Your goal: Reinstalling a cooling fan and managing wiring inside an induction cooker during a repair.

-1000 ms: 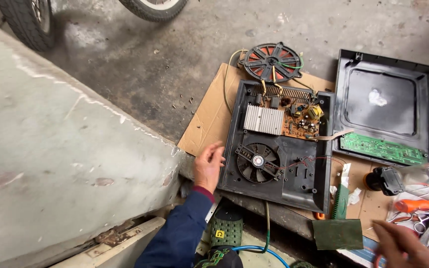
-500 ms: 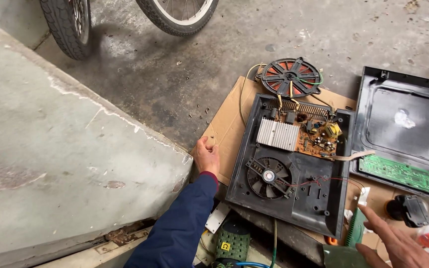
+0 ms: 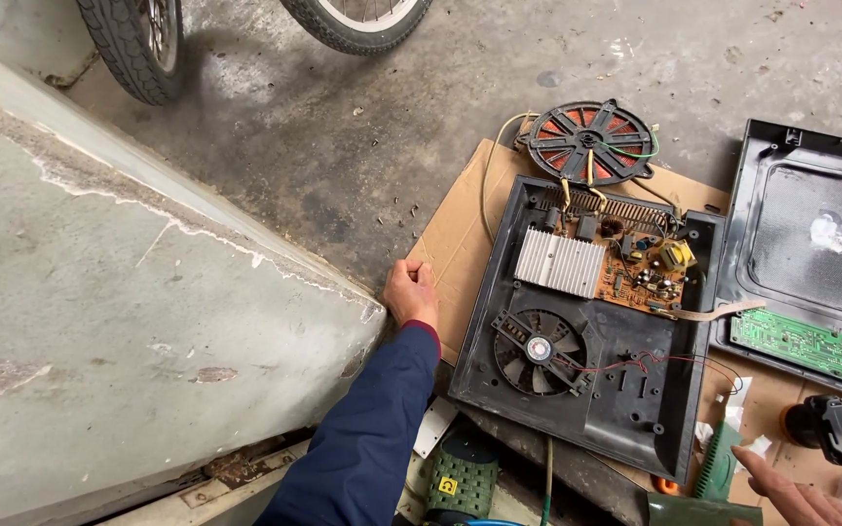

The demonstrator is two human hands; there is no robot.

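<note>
here the left hand [image 3: 411,292] rests loosely curled on the cardboard [image 3: 460,234], opened cooker base [image 3: 586,312] just right; right hand [image 3: 796,497] fingers spread, reaching near the green tool [image 3: 718,463]; gripping it seems next.

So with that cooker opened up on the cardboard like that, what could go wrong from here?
Possibly a few things. The thin red wires trail loose beside the black round fan, so the right hand reaching in nearby might snag them. The round copper coil hangs off the open black plastic casing by short leads, so a nudge might strain them. The left hand rests on the brown cardboard sheet's edge and could shift everything.
</note>
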